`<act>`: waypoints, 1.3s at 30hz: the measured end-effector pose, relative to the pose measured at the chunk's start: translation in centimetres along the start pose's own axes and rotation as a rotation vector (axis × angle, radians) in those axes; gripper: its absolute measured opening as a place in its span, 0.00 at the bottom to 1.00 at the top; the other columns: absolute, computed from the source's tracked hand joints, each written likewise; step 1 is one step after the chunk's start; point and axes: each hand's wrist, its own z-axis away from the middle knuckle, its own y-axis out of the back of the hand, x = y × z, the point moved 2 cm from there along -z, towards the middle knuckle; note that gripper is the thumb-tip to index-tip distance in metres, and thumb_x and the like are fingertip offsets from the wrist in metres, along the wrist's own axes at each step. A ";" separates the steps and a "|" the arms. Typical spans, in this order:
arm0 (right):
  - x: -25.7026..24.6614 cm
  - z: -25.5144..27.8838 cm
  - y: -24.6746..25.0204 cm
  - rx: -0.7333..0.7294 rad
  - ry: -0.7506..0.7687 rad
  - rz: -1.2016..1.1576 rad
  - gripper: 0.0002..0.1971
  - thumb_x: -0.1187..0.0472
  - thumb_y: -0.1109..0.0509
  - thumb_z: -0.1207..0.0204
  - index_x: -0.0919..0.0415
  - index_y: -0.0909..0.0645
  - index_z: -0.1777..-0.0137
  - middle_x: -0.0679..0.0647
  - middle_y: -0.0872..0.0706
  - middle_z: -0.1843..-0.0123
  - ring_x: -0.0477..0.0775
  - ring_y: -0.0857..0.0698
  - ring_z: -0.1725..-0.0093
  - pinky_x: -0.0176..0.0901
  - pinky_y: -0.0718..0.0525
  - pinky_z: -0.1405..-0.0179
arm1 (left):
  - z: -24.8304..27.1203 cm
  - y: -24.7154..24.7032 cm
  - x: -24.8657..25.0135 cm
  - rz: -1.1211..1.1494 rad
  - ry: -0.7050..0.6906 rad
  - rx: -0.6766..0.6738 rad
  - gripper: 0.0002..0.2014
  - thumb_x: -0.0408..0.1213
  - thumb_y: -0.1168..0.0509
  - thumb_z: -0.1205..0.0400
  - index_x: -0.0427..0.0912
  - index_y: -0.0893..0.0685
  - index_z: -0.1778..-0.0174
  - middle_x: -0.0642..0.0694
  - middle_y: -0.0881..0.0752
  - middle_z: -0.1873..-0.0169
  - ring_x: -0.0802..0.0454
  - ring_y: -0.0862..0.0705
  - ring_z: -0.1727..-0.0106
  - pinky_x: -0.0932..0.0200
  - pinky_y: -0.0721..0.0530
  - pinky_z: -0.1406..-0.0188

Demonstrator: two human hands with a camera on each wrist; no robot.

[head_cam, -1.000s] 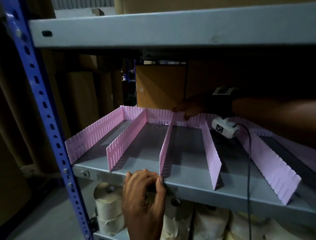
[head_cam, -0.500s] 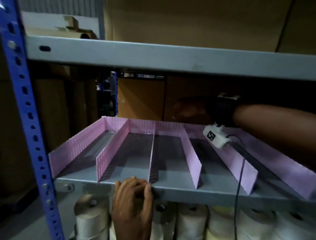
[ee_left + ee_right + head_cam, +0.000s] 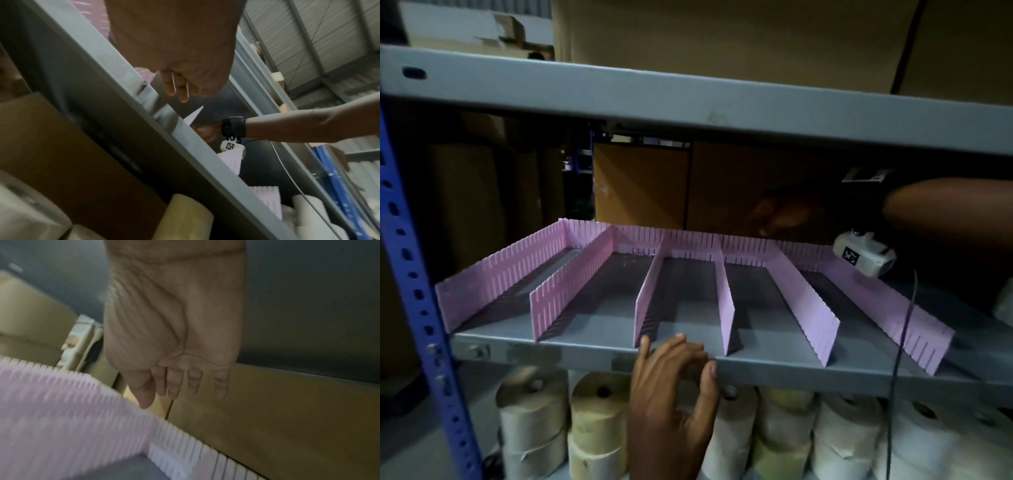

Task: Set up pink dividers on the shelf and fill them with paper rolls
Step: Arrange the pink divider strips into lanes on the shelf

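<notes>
Several pink slotted dividers (image 3: 726, 308) stand front to back on the grey shelf (image 3: 825, 373), joined to a long pink back divider (image 3: 688, 240). They form empty lanes. My left hand (image 3: 678, 349) rests its relaxed fingers on the shelf's front lip by the third divider and holds nothing; in the left wrist view the fingers (image 3: 180, 92) hang loose. My right hand (image 3: 780, 216) hovers in shadow above the back divider (image 3: 72, 418), its fingers (image 3: 185, 394) straight and empty. Paper rolls (image 3: 599, 428) stand on the shelf below.
The upper shelf (image 3: 688, 102) hangs low over the lanes. A blue perforated upright (image 3: 410, 274) borders the left side. Cardboard boxes (image 3: 640, 185) close off the back. The wrist camera's thin cable (image 3: 900, 342) dangles across the right-hand dividers.
My right hand has lifted off the back divider and drawn back to the right. The left hand stays at the shelf's front edge. The head view has tilted up.
</notes>
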 end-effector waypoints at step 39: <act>2.0 -6.3 -3.8 0.010 0.259 0.165 0.39 0.59 0.29 0.21 0.51 0.46 0.15 0.57 0.40 0.15 0.62 0.37 0.18 0.54 0.32 0.22 | 0.6 -3.8 -0.8 -0.231 0.026 -0.088 0.07 0.44 0.30 0.18 0.47 0.12 0.60 0.60 0.12 0.55 0.61 0.14 0.45 0.48 0.30 0.25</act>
